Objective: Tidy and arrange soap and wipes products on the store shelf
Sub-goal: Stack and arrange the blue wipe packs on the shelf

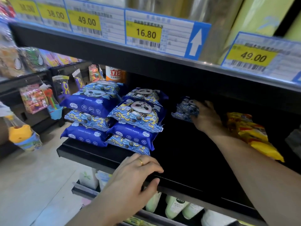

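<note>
Step in hand, by my judgement: retrieval of a stray pack from the rear of the black metal store shelf (pixel 187 154) for consolidation with the stock at the front.

Right hand (pixel 206 119): reaching deep into the shelf, fingers (pixel 194 119) curled round the right end of a single blue panda-print wipes pack (pixel 184 109). That pack sits far back in shadow, apart from the rest.

Left hand (pixel 138 172): resting on the front lip of the shelf, fingers bent over the edge and the thumb beneath it, gripping the lip. It holds no product.

Two stacks of matching blue panda-print wipes packs (pixel 114 115) stand side by side at the left front of the shelf, some lying skewed. A yellow and red plastic product bag (pixel 254 136) lies just beside the right forearm.

Next move calls for drawing the lone pack forward and left, clear of the yellow bag, and laying it flat on a stack.
</note>
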### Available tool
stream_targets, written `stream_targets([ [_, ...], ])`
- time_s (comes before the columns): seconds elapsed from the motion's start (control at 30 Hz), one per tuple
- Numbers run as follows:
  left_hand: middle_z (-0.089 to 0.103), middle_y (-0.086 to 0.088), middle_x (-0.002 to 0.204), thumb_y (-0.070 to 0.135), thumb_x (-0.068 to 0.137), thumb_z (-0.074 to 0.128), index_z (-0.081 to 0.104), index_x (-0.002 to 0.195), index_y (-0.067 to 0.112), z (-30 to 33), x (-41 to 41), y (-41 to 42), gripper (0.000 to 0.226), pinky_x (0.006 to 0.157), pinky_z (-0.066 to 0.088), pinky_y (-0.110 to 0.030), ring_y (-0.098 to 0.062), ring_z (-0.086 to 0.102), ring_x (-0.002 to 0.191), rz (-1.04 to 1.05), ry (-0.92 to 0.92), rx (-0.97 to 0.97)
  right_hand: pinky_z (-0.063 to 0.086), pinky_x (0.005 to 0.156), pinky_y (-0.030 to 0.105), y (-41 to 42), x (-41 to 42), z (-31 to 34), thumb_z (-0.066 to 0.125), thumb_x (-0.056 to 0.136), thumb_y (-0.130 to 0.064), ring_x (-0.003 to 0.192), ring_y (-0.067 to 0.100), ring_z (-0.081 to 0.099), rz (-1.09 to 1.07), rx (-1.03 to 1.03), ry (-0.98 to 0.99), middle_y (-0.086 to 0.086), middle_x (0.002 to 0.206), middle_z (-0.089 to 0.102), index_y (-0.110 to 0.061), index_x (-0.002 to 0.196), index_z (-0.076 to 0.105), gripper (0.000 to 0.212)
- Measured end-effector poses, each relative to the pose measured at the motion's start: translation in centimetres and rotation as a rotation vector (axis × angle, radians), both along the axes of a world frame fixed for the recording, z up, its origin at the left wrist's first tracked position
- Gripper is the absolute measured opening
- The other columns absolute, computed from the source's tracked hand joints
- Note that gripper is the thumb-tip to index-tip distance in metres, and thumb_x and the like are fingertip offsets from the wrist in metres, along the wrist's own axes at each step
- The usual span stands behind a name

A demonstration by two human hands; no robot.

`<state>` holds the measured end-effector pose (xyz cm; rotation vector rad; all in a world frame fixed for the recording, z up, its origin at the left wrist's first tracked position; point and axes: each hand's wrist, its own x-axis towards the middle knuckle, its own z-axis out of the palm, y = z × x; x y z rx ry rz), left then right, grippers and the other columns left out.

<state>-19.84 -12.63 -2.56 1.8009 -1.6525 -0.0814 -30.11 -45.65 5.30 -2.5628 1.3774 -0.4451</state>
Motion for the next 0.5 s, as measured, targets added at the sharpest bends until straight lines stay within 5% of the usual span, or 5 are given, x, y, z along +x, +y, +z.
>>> stream_targets([
  [0.1,0.056,0.033,0.124,0.050,0.096,0.051,0.068,0.121,0.042,0.2,0.0,-0.1,0.031,0.106,0.033,-0.018,0.004,0.049,0.118,0.001,0.004,0.019,0.049,0.104,0.043,0.3,0.4,-0.9,0.071,0.094,-0.027,0.132,0.037,0.052,-0.023,-0.074,-0.117,0.010,0.156,0.032,-0.040,0.147,0.048,0.058],
  [0.3,0.060,0.032,0.121,0.041,0.094,0.062,0.071,0.113,0.040,0.4,0.0,0.0,0.021,0.104,0.036,-0.013,0.004,0.052,0.120,-0.004,0.083,0.006,0.042,0.108,0.036,3.6,-0.2,-1.0,0.069,0.096,-0.021,0.134,0.031,0.049,-0.090,-0.187,-0.296,0.010,0.153,0.036,-0.035,0.145,0.056,0.053],
  [0.43,0.072,0.019,0.105,0.020,0.096,0.071,0.076,0.100,0.041,1.4,0.1,0.3,0.023,0.083,0.046,-0.011,-0.003,0.065,0.106,0.064,0.484,-0.013,0.036,0.104,0.022,8.4,-2.4,-1.2,0.075,0.092,-0.019,0.130,0.024,0.051,-0.030,-0.236,-0.455,0.009,0.143,0.046,-0.033,0.137,0.064,0.048],
  [0.5,0.077,0.009,0.101,0.020,0.097,0.071,0.078,0.099,0.039,2.4,0.0,0.4,0.020,0.086,0.050,-0.017,-0.008,0.071,0.099,0.059,0.711,-0.004,0.031,0.104,0.013,11.5,-4.4,-2.1,0.079,0.089,-0.016,0.129,0.019,0.050,0.048,-0.269,-0.522,0.006,0.140,0.049,-0.031,0.133,0.068,0.047],
])
